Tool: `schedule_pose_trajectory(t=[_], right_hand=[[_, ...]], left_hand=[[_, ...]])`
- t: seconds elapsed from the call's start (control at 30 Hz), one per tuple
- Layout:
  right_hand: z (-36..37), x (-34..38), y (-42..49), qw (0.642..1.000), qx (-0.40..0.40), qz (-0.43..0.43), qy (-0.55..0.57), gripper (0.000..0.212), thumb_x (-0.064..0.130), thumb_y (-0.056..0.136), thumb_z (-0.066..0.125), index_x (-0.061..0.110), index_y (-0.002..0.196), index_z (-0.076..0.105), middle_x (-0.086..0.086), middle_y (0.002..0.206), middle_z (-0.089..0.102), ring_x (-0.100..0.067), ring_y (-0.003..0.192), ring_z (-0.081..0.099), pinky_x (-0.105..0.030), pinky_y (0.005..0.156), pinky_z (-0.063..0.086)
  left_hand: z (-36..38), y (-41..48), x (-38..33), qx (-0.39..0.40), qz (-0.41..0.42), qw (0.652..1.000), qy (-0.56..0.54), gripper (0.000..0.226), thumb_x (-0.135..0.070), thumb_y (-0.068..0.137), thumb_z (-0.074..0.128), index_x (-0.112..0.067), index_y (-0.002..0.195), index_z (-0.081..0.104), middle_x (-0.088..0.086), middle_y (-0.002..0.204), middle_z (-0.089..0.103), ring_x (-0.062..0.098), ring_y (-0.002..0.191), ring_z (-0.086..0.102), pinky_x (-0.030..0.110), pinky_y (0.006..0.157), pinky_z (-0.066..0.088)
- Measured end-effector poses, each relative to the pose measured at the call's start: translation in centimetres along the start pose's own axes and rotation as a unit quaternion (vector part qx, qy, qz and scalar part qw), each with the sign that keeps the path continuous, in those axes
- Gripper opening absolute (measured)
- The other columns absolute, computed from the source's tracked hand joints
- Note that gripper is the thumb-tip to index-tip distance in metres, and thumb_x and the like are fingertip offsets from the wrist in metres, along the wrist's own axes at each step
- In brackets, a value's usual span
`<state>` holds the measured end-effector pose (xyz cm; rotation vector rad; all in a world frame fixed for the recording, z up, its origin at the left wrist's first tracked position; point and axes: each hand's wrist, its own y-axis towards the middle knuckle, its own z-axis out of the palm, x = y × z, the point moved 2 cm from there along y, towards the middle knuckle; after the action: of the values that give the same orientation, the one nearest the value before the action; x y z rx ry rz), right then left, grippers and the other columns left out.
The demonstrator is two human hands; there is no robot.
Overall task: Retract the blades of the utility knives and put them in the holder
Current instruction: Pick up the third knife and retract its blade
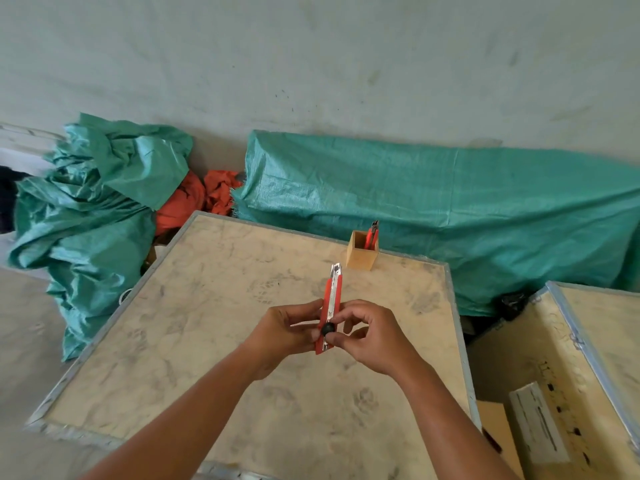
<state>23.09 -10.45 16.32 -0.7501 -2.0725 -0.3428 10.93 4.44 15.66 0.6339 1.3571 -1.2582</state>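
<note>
Head view: I hold a red utility knife (329,308) upright over the crate top (214,327), my left hand (287,332) closed round its lower body. My right hand (372,336) pinches the black slider knob (327,329) between thumb and forefinger. The metal tip may be guide or blade; I cannot tell. Beyond, near the far edge, the wooden holder (362,255) contains other red knives (372,234).

One head-worn camera looks forward and down, close over the crate top (214,341), the wall (311,57) at twelve o'clock.
</note>
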Motion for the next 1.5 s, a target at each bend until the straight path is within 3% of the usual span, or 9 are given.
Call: schedule_pose_trajectory(t=[0.17,0.37,0.5,0.67,0.8,0.93,1.1,1.33,1.5], right_hand=[[-0.9,0.5,-0.1,1.0,-0.009,-0.008,0.006,0.041,0.025,0.077,0.088,0.037,0.114,0.074,0.021,0.112,0.07,-0.005,0.088,0.065,-0.019,0.073,0.056],[-2.4,0.7,0.2,0.998,-0.046,-0.03,0.008,0.025,0.028,0.072,0.091,0.031,0.092,0.077,0.014,0.104,0.071,-0.01,0.083,0.062,-0.03,0.07,0.061],[-3.6,0.2,0.0,0.998,-0.042,-0.048,0.02,0.027,0.028,0.076,0.088,0.034,0.101,0.079,0.017,0.11,0.072,-0.009,0.087,0.063,-0.025,0.072,0.058],[-4.5,-0.4,0.2,0.996,-0.078,-0.047,0.019,0.022,0.034,0.072,0.09,0.037,0.089,0.075,0.015,0.102,0.071,-0.007,0.084,0.062,-0.026,0.07,0.058],[-4.2,-0.6,0.6,0.996,-0.067,-0.042,0.035,0.024,0.04,0.08,0.083,0.032,0.102,0.078,0.016,0.106,0.072,-0.007,0.088,0.065,-0.025,0.075,0.059],[-8.4,-3.0,3.2,0.984,-0.156,-0.005,0.088,0.021,0.03,0.089,0.076,0.03,0.11,0.078,0.016,0.11,0.075,-0.003,0.091,0.07,-0.016,0.08,0.057],[-9.2,-3.8,6.1,0.977,-0.167,0.022,0.134,0.026,0.013,0.09,0.076,0.021,0.114,0.078,0.001,0.114,0.076,-0.014,0.09,0.075,-0.027,0.067,0.065],[-12.1,-5.9,13.5,0.971,-0.176,0.035,0.156,0.025,0.008,0.089,0.076,0.024,0.108,0.079,0.002,0.105,0.077,-0.021,0.082,0.076,-0.035,0.069,0.066],[-12.7,-8.9,19.7,0.967,-0.239,0.029,0.088,0.026,0.004,0.087,0.077,0.019,0.108,0.08,0.003,0.102,0.076,-0.011,0.083,0.073,-0.022,0.076,0.062]], left_hand=[[0.7,0.0,-1.6,-0.014,0.004,1.0,0.017,0.048,0.014,0.087,0.063,-0.023,0.115,0.074,0.003,0.112,0.077,0.027,0.103,0.074,0.045,0.089,0.06],[2.0,0.4,-3.2,-0.002,0.027,0.999,0.039,0.048,0.014,0.087,0.062,-0.019,0.12,0.072,0.0,0.114,0.077,0.027,0.103,0.074,0.035,0.081,0.062],[3.3,0.9,-3.8,-0.002,0.034,0.999,0.038,0.049,0.015,0.087,0.062,-0.019,0.122,0.069,0.002,0.11,0.078,0.027,0.099,0.075,0.028,0.073,0.061],[4.3,1.8,-3.5,0.004,0.042,0.998,0.042,0.049,0.013,0.086,0.065,-0.017,0.125,0.068,0.006,0.111,0.077,0.029,0.101,0.074,0.029,0.076,0.061],[3.9,2.2,-2.7,-0.016,0.029,0.999,0.037,0.049,0.015,0.086,0.063,-0.017,0.124,0.069,0.004,0.114,0.077,0.03,0.101,0.074,0.031,0.077,0.061],[6.1,6.9,-4.9,0.027,0.037,0.996,0.081,0.051,0.016,0.086,0.063,-0.02,0.121,0.07,0.006,0.112,0.077,0.03,0.1,0.074,0.031,0.077,0.061],[6.1,9.3,-4.9,0.016,0.045,0.994,0.094,0.053,0.015,0.087,0.062,-0.026,0.117,0.073,0.005,0.115,0.076,0.031,0.104,0.073,0.035,0.082,0.061],[6.3,16.9,-7.5,0.009,0.059,0.992,0.112,0.052,0.017,0.086,0.062,-0.023,0.119,0.07,0.008,0.109,0.078,0.034,0.1,0.074,0.042,0.088,0.06],[5.6,23.4,-8.3,-0.02,0.053,0.987,0.152,0.055,0.011,0.091,0.059,-0.041,0.102,0.075,-0.025,0.089,0.076,0.015,0.097,0.071,0.029,0.089,0.054]])
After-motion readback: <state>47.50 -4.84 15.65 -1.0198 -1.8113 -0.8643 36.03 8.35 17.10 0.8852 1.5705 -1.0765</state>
